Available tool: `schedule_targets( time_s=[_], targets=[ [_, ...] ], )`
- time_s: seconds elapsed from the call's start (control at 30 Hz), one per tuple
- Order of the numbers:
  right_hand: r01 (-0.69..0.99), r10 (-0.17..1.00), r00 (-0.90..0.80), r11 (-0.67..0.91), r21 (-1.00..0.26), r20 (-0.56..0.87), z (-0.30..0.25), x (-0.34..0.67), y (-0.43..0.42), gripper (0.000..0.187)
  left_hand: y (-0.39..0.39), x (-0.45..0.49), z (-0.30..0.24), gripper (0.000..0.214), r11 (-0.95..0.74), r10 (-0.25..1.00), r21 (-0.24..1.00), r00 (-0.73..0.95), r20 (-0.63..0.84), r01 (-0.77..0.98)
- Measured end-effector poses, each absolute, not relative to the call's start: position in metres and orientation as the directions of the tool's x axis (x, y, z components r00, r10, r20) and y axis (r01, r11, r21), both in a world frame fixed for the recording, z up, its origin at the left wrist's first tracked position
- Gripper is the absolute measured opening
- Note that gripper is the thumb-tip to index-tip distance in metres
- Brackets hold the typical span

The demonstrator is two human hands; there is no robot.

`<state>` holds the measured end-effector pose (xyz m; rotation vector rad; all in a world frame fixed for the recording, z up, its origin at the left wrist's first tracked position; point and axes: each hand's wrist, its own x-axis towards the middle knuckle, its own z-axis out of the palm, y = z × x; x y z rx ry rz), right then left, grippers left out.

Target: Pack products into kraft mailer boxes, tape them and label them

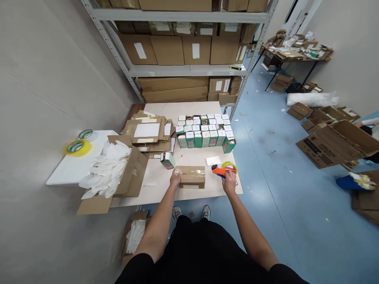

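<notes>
- Head view: a brown cardboard box (192,179), oblong and banded along its top with glossy clear tape, lies at the near edge of a pale, smooth-topped table (183,107).
- Beyond it to the right, small green-and-white paperboard cartons (204,132) stand packed in rows; a single carton (167,160) stands apart, just left of the box's far side.
- Flattened corrugated cardboard (145,128) is stacked on the far left, near an open box of crumpled white paper slips (103,165).
- The left hand (175,178) rests against the brown box's left end, thumb toward its top; how far the other fingers spread cannot be told.
- The right hand (229,182), right of the box, curls its fingers around an orange tape dispenser (218,170) loaded with a yellow-rimmed roll (230,164); a flat white card (213,161) lies just beyond.
- The right hand partly hides the dispenser's handle. Printing on the cartons is too small to read, and another person's arm (371,122) is cut off at the far right.
</notes>
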<state>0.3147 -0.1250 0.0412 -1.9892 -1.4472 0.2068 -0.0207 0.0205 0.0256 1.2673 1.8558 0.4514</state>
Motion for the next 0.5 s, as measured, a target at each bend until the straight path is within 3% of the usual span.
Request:
schedule_targets(
  time_s=[0.13, 0.27, 0.4, 0.5],
  targets=[
    [0.585, 0.919, 0.324, -0.009, -0.811, 0.224, 0.082, 0.285, -0.095, 0.026, 0.016, -0.021, 0.030, 0.053, 0.441, 0.882, 0.683, -0.140, -0.450, 0.582],
    [0.292, 0.966, 0.243, 0.011, -0.956, 0.085, 0.106, 0.246, -0.080, 0.032, 0.015, -0.026, 0.034, 0.051, 0.436, 0.877, 0.680, -0.110, -0.467, 0.589],
    [0.029, 0.995, 0.082, -0.055, -0.998, -0.052, 0.099, 0.222, -0.083, 0.044, 0.017, -0.017, 0.033, 0.048, 0.457, 0.861, 0.653, -0.117, -0.495, 0.603],
    [-0.030, 0.989, 0.080, -0.126, -0.992, -0.128, 0.082, 0.220, -0.091, 0.046, 0.018, -0.008, 0.031, 0.051, 0.461, 0.861, 0.653, -0.126, -0.492, 0.601]
  ],
)
